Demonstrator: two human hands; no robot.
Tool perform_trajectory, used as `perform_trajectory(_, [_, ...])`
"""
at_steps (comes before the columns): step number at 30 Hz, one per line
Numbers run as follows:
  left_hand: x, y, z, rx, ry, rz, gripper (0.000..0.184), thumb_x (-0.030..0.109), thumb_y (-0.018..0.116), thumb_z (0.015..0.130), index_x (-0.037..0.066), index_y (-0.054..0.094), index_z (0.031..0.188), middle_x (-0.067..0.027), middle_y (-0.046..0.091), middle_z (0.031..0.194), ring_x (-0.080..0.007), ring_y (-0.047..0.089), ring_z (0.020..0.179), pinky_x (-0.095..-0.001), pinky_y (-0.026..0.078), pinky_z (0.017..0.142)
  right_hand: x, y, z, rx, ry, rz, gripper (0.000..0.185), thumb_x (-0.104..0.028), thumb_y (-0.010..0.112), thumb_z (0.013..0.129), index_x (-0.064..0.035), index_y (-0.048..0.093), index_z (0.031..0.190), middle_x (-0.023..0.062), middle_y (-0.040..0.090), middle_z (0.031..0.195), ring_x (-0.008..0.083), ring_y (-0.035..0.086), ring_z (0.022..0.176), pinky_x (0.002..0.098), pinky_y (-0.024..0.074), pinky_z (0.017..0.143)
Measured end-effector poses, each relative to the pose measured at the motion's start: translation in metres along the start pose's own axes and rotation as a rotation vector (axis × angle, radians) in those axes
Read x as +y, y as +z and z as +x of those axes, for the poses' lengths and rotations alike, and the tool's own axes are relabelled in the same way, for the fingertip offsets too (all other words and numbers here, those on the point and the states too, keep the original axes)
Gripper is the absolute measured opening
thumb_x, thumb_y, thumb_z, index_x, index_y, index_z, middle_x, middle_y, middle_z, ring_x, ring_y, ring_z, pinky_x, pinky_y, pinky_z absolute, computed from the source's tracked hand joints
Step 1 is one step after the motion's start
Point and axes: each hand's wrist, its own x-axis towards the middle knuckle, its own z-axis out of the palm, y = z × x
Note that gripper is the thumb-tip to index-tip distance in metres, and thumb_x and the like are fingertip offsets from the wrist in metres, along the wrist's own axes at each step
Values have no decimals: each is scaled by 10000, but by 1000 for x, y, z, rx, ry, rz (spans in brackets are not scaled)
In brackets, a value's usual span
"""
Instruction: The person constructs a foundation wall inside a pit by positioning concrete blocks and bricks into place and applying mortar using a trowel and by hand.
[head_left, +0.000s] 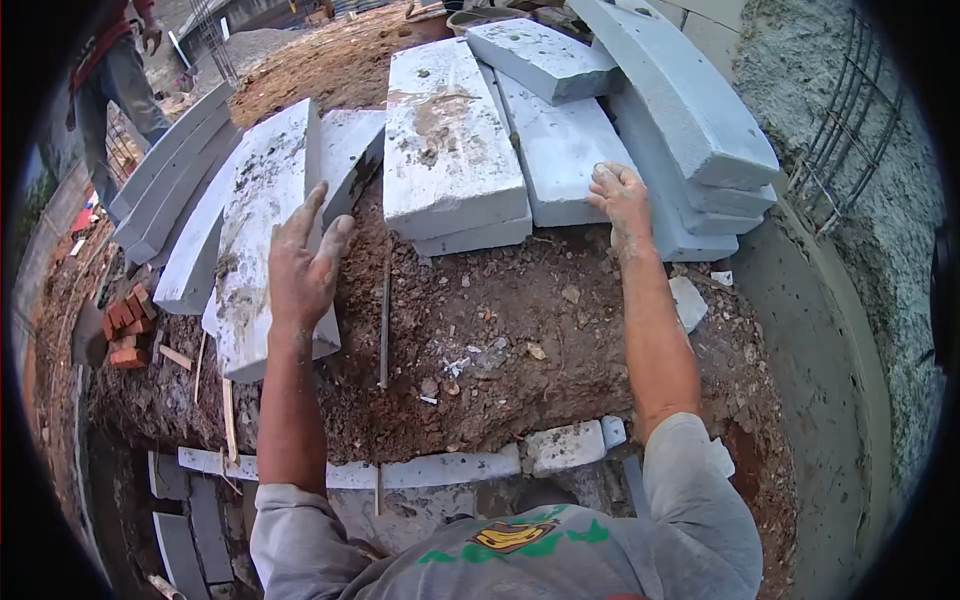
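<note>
Bare soil [480, 330] spans mid-frame. Your left hand [303, 275], fingers spread, overlaps the speckled block [262, 190] at left; your half-open right hand [632, 215] is nearest the flat block [560, 150], contact unclear. Between them, the mud-stained block [450, 130] points away lengthwise.

Red bricks [128, 322], small pile, left of frame. Person in jeans [118, 85], standing, upper left. Rebar column [212, 42], beside that person. Rebar bundle [848, 115], near rough grey wall [900, 270], upper right. Thin rod [385, 315], lying on brown soil [500, 340], centre. Wooden sticks [229, 420], slender, lower left.
</note>
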Motion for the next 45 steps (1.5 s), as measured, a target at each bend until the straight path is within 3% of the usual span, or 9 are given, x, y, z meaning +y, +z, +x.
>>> perform_trajectory(6, [43,186,67,9,96,130,555,493,496,895,141,493,1324,-117,492,1347,-293,369,1312,-607,119,1080,15,34,162,166,-36,-178,722,-379,690,783,121,440,1241,237,524,1225,285,527,1117,338,414,950])
perform_trajectory(8, [53,202,74,108,21,277,549,496,472,896,156,493,1326,-98,482,1360,-295,354,1322,-617,109,1076,20,43,210,386,-21,-292,833,-434,703,753,148,392,1261,275,465,1295,316,500,1176,356,406,982])
perform_trajectory(15, [55,199,73,216,64,405,442,391,506,880,162,573,1253,-51,558,1274,-289,384,1301,-636,98,1059,78,46,384,447,172,-162,1068,-539,710,712,189,221,1321,281,321,1398,325,419,1251,393,359,1042])
perform_trajectory(21, [53,202,72,236,90,342,380,351,528,870,150,634,1174,-46,591,1223,-270,427,1264,-591,135,1075,39,79,372,369,182,316,703,-325,753,729,103,491,1221,186,544,1252,258,579,1064,380,447,938])
perform_trajectory(26, [54,201,73,240,95,339,356,325,529,864,146,649,1146,-47,616,1179,-268,469,1222,-547,171,1085,42,88,370,525,230,119,763,-215,716,743,178,315,1259,241,561,1172,274,612,1015,382,478,913])
perform_trajectory(33, [54,202,71,250,93,336,337,313,521,869,149,648,1135,-41,631,1147,-259,497,1192,-512,212,1081,-16,130,289,631,254,-222,838,-287,652,784,191,166,1272,382,321,1285,449,395,1227,439,410,995])
perform_trajectory(36, [53,203,71,257,93,336,327,307,521,871,151,650,1127,-39,636,1137,-252,505,1183,-504,228,1073,-19,149,269,668,142,59,865,-205,736,740,128,141,1272,360,319,1250,460,389,1215,448,432,987])
perform_trajectory(42, [53,203,69,277,84,311,311,308,546,850,151,665,1091,-35,646,1113,-245,522,1162,-500,245,1065,-50,150,217,667,380,590,796,-213,760,743,91,208,1229,305,383,1255,407,507,1132,459,509,937])
perform_trajectory(45, [50,205,71,296,79,307,330,323,551,838,148,668,1092,-42,646,1110,-242,516,1162,-515,231,1072,-20,141,233,409,291,851,792,-223,784,722,153,284,1207,282,550,1137,355,609,1016,427,562,800])
